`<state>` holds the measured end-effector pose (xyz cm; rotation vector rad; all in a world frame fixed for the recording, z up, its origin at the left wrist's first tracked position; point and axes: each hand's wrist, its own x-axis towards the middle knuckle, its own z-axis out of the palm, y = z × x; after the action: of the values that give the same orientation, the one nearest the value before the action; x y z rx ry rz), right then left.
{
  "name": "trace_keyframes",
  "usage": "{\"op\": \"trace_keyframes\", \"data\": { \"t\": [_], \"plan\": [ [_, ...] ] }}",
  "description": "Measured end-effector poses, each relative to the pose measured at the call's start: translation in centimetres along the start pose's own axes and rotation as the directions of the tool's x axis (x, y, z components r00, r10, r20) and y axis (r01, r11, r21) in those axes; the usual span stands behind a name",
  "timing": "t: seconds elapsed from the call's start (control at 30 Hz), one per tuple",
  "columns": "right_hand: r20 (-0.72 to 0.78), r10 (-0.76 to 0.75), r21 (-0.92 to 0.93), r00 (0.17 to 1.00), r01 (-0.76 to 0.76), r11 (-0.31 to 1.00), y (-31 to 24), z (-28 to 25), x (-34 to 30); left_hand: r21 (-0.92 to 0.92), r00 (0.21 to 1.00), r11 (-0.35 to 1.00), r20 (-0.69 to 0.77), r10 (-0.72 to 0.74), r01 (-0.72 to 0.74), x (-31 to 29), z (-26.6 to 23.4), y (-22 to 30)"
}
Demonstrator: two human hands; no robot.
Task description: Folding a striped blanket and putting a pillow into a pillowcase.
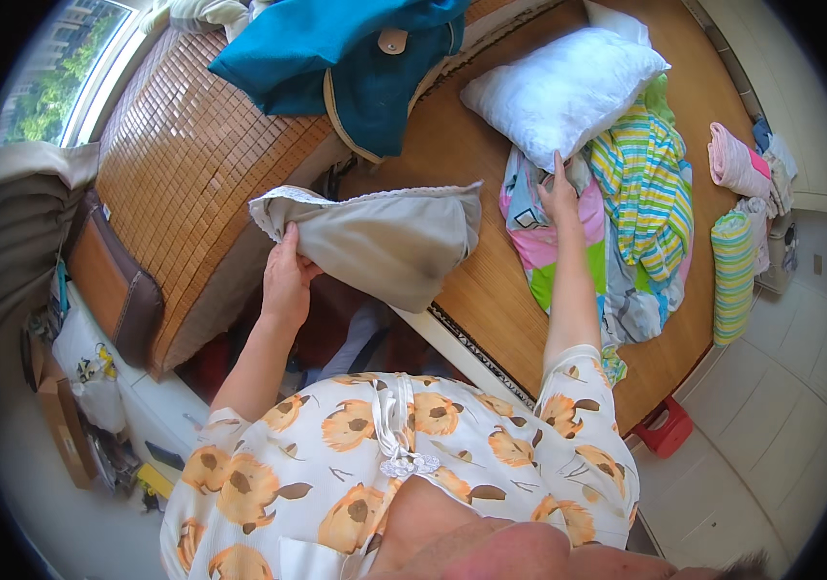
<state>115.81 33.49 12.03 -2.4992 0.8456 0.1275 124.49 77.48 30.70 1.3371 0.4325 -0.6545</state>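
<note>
My left hand (288, 280) is closed on a grey-beige pillowcase (375, 242) with a white lace edge. The fabric hangs out to the right from my fingers, with a darker patch near its far end. My right hand (558, 201) reaches forward and grips the near corner of a white pillow (573, 82). Part of the pillow rests on a heap of bedding on the brown board. In that heap are a yellow, green and blue striped cloth (643, 184) and a pink, green and grey patterned cloth (558, 237).
A teal bag (336, 58) lies at the far middle, beside a bed with a brown tiled mat (191, 145). Rolled pink (737, 159) and striped (732, 275) bundles line the board's right side. A red plastic item (665, 428) stands on the floor at the right.
</note>
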Motion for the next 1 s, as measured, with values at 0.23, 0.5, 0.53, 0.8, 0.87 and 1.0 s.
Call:
{"op": "trace_keyframes", "data": {
  "t": [0.23,0.5,0.53,0.8,0.87,1.0],
  "plan": [
    [-0.264,-0.089,-0.026,0.960,0.085,0.996,1.9,2.7,5.6,0.027,0.990,0.999,-0.137,-0.033,0.038,2.2,-1.2,-0.1],
    [-0.254,0.127,-0.007,0.959,-0.133,0.991,-2.0,3.7,3.4,-0.046,0.989,0.991,-0.072,-0.128,0.125,3.8,-1.3,-2.0],
    [-0.257,0.131,0.037,0.957,-0.125,0.991,-2.0,4.1,2.2,-0.032,0.987,0.990,-0.081,-0.138,0.136,3.6,-1.0,-2.2],
    [-0.227,0.121,0.291,0.966,-0.051,0.955,0.0,6.6,-12.5,-0.013,0.986,1.000,-0.167,0.022,-0.025,2.2,1.9,-1.1],
    [-0.226,0.141,0.304,0.964,-0.068,0.950,1.0,6.9,-18.2,0.039,0.969,0.992,-0.212,0.123,-0.118,2.8,0.6,0.0],
    [-0.102,0.419,0.231,0.902,-0.388,0.892,7.2,7.5,-29.6,0.041,0.932,0.944,-0.152,0.330,-0.328,1.1,2.2,4.7]
  ]
}}
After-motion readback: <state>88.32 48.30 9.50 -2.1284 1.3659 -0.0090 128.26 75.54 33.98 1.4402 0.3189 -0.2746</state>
